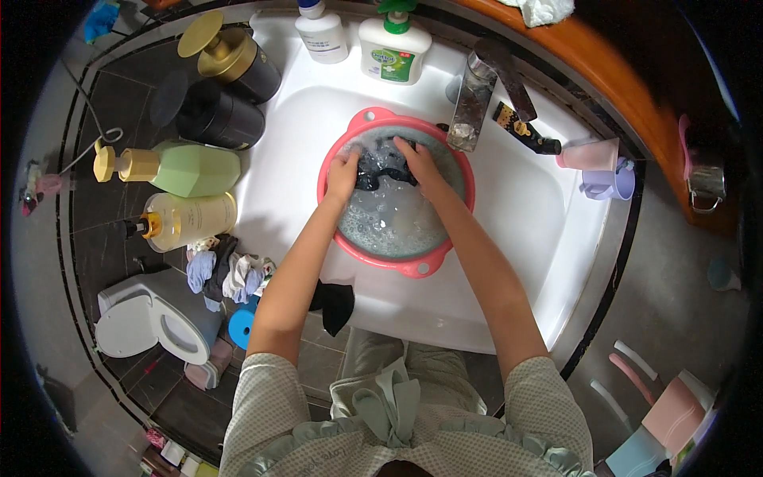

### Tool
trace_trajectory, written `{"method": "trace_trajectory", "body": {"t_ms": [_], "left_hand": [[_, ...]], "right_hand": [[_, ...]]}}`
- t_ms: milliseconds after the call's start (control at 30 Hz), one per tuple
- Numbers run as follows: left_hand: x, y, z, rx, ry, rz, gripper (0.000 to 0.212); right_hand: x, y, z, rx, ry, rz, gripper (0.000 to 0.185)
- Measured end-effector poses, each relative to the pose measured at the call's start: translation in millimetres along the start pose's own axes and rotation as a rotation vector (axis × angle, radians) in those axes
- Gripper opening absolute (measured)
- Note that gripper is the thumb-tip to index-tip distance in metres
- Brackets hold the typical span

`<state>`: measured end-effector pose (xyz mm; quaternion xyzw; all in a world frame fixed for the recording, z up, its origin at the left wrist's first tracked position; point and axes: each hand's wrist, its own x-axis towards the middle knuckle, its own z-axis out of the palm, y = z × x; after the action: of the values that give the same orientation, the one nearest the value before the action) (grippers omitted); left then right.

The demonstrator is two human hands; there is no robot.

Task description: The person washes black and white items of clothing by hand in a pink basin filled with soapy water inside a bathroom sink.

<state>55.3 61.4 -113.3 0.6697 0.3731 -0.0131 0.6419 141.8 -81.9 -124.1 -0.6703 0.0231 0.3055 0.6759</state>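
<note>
A pink-rimmed plastic basin [429, 268] stands in the white sink [518, 226], filled with cloudy, sudsy water [387, 220]. Dark wet cloth [381, 164] shows partly above the suds near the far side of the basin. My left hand [343, 174] grips its left edge, thumb up, fingers under the water. On the cloth's right side my right hand [422, 164] holds it, with some fingers hidden by cloth and foam. The submerged part of the cloth cannot be seen.
A tap [477, 95] rises behind the basin's right. A Dettol bottle [395, 50] and a white bottle [322, 36] line the back; several pump bottles [197, 170] stand left. Crumpled small clothes [226, 268] and a black cloth [334, 304] lie at the left front edge. A purple cup [608, 183] sits right.
</note>
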Motion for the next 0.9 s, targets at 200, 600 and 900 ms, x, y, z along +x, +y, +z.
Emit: {"method": "trace_trajectory", "body": {"t_ms": [200, 600, 900], "left_hand": [[-17, 35, 1, -0.496, -0.208, -0.005, 0.032], [-70, 75, 43, -0.693, -0.140, -0.256, 0.025], [-91, 76, 42, -0.593, -0.121, -0.262, 0.029]], "right_hand": [[-28, -43, 12, 0.098, -0.034, -0.102, 0.031], [-83, -63, 48, -0.462, 0.385, -0.514, 0.026], [-103, -87, 39, -0.555, 0.217, -0.358, 0.036]]}}
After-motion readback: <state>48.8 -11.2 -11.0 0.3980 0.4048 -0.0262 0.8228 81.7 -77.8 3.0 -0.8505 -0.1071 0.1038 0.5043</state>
